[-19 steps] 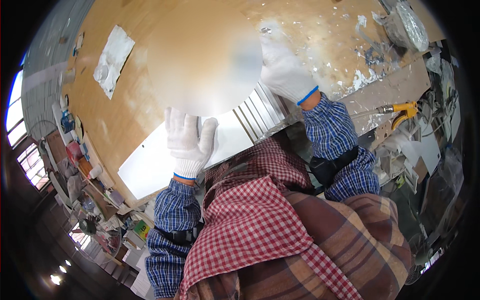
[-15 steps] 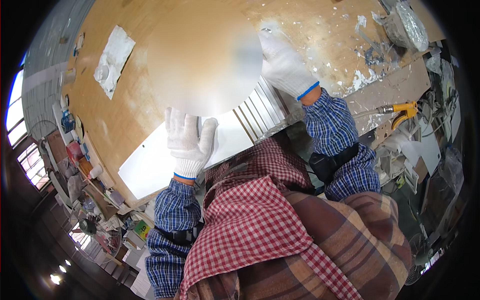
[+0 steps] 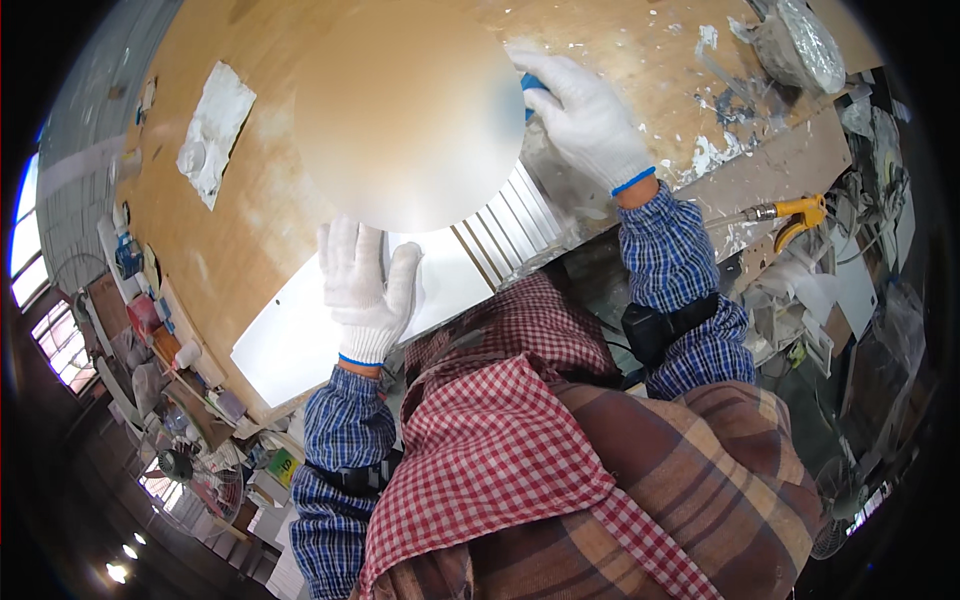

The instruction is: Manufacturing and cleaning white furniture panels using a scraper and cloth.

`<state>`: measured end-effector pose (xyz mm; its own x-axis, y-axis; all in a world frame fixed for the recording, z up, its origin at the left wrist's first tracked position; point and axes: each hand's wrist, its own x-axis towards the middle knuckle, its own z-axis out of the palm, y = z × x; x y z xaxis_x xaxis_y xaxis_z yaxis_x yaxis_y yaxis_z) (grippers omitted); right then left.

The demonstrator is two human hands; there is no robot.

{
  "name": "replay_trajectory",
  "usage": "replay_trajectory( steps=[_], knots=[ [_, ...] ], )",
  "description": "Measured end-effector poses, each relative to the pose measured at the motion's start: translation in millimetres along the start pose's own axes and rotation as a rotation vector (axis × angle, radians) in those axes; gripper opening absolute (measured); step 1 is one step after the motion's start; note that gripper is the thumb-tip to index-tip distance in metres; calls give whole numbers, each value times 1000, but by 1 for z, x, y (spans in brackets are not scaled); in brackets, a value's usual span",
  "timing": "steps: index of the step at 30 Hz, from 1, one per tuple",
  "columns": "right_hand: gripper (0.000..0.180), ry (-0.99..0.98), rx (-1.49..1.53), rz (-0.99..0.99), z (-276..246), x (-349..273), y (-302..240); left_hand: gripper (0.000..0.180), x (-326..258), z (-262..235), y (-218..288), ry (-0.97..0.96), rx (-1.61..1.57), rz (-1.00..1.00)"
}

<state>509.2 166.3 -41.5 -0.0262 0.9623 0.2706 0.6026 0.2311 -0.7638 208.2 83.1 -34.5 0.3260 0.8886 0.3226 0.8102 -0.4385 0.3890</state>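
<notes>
We stand at a broad plywood workbench (image 3: 250,200) smeared with dried white splashes towards its right end. Windows (image 3: 25,240) glow along the left wall above cluttered shelves (image 3: 150,330). Below them a fan (image 3: 185,470) sits by small bright lamps (image 3: 115,570).

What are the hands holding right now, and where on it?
The left hand lies flat on the white panel, near its middle. The right hand grips something blue at its end; what it is cannot be told.
</notes>
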Motion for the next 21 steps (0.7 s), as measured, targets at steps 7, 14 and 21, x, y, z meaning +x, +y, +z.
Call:
replay_trajectory(
  steps=[7,14,21],
  knots=[
    [39,-80,-74,-88,18,-2,-1,64,-3,6,-4,-6,19,-3],
    [39,-90,-32,3,8,-5,5,63,-6,8,0,-1,13,35],
    [38,-197,-155,-104,9,-4,13,63,-5,7,-1,1,40,50]
  ],
)
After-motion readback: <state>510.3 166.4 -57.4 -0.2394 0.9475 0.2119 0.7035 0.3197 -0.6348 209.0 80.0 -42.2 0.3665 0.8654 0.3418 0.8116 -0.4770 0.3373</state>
